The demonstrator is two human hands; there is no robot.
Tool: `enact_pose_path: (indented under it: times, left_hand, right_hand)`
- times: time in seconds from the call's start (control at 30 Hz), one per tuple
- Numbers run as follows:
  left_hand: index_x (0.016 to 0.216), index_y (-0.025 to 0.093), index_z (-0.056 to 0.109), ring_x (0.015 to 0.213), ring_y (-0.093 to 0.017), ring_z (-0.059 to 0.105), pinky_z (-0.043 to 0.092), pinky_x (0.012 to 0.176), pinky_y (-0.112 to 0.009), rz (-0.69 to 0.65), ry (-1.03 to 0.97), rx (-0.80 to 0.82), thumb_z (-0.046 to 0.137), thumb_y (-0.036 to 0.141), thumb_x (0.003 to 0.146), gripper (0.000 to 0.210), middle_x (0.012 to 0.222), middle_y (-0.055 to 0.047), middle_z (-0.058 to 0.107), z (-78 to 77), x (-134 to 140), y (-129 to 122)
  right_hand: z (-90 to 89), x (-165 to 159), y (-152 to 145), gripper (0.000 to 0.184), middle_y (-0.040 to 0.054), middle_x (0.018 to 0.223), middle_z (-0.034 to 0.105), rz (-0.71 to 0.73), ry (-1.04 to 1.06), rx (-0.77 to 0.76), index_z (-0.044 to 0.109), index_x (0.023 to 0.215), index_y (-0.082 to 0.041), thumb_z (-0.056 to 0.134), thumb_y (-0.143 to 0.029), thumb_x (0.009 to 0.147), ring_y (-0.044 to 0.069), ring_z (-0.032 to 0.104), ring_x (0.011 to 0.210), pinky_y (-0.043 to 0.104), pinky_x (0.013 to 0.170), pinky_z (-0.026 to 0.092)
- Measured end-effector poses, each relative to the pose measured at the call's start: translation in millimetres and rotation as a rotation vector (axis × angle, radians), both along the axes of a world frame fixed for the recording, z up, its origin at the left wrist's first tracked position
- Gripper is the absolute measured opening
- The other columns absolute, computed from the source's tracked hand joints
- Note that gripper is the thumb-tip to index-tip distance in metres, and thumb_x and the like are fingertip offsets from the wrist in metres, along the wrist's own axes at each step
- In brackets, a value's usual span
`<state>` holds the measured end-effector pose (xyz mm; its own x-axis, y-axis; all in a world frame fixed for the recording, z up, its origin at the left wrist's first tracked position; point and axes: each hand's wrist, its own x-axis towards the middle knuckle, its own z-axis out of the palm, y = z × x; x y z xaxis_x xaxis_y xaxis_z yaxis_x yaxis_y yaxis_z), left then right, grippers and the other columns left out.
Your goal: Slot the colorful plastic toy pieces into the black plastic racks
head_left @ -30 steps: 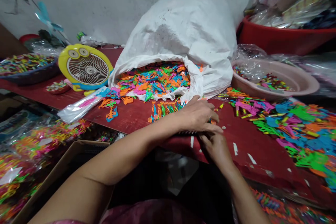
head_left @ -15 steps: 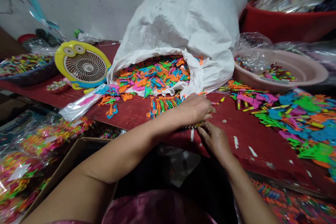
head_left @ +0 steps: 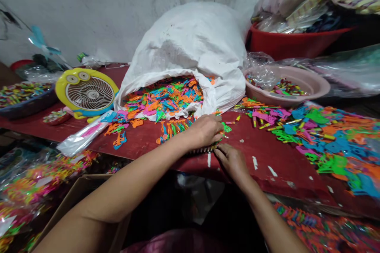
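Note:
My left hand [head_left: 206, 131] reaches over a row of colourful plastic pieces [head_left: 175, 128] on the red table [head_left: 243, 158]. Its fingers are bent together around a small green plastic piece [head_left: 227, 127], whose latticed end sticks out beyond the fingertips. Under that hand runs a narrow toothed strip [head_left: 203, 150], mostly covered. My right hand [head_left: 234, 164] is closed, thumb and fingers pressed together at the strip's right end. Behind both hands, a big white sack [head_left: 190, 35] lies on its side, with orange, blue, green and pink pieces [head_left: 166, 97] in its mouth.
Loose plastic pieces [head_left: 332, 134] spread over the table's right side. Behind them are a pink basin [head_left: 314, 83] and a red tub [head_left: 297, 43]. At left stand a yellow fan [head_left: 93, 94] and a dark basin [head_left: 29, 102]. Bagged pieces [head_left: 50, 182] lie below the left table edge.
The view has tilted up and turned slightly right, so things appear lower and further left. A green plastic piece now shows at my left fingertips. My right hand stays by the strip.

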<state>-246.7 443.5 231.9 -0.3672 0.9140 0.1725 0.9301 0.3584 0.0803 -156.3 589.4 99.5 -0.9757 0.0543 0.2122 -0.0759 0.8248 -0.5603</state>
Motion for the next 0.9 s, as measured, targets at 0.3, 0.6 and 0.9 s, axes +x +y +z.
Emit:
enact_pose_path:
  times: [0.3,0.6,0.9]
  left_hand:
    - [0.082,0.015,0.066,0.087,-0.021,0.06,0.047,0.081,-0.033,0.002,0.026,-0.021,0.048,0.027,0.096,0.026,0.086,-0.008,0.065,-2.0,5,3]
    - [0.143,0.013,0.038,0.137,-0.039,0.037,0.034,0.11,-0.055,0.416,0.054,0.128,0.063,0.062,0.081,0.083,0.148,-0.022,0.04,-8.2,21,-19]
    - [0.146,0.017,0.035,0.132,-0.038,0.044,0.038,0.108,-0.054,0.23,0.056,0.047,0.06,0.058,0.084,0.078,0.139,-0.018,0.052,-18.5,4,-36]
  right_hand:
    - [7.4,9,-7,0.027,0.0074,0.099,0.07,-0.023,-0.103,0.135,0.069,0.109,-0.021,0.047,-0.024,0.092,0.021,0.065,0.09,0.028,0.073,0.045]
    - [24.1,49,140,0.032,0.0096,0.104,0.071,-0.478,0.184,0.145,0.07,0.106,-0.019,0.047,-0.036,0.092,0.023,0.065,0.093,0.034,0.082,0.048]
    - [38.4,36,202,0.032,0.0126,0.1,0.069,-0.645,-0.058,0.51,0.069,0.099,-0.017,0.049,-0.04,0.09,0.022,0.063,0.082,0.028,0.06,0.036]
